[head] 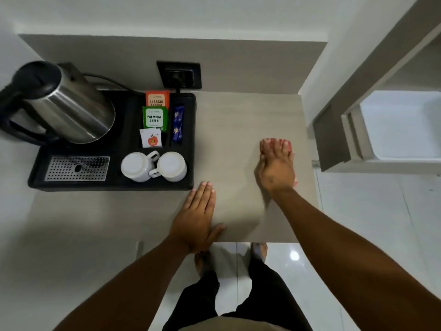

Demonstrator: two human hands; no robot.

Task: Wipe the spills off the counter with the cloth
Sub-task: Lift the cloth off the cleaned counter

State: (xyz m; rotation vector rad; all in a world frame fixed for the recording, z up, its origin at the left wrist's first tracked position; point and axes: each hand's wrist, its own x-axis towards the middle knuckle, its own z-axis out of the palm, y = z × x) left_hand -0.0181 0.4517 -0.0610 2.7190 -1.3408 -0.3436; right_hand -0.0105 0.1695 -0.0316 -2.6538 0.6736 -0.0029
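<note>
The beige counter [238,120] fills the middle of the view. My right hand [276,168] lies palm down on its right side, pressing a small red cloth [286,144] against the surface. Only slivers of the cloth show past my fingertips and beside my wrist. My left hand [198,216] rests flat on the counter near the front edge, fingers together, holding nothing. I can make out no spill on the bare surface.
A black tray [114,185] on the left holds a steel kettle [69,101], tea sachets [155,118], two upturned white cups [155,167] and a drip grate [76,168]. A wall socket [179,74] sits behind it. The counter's right edge drops to the tiled floor [358,211].
</note>
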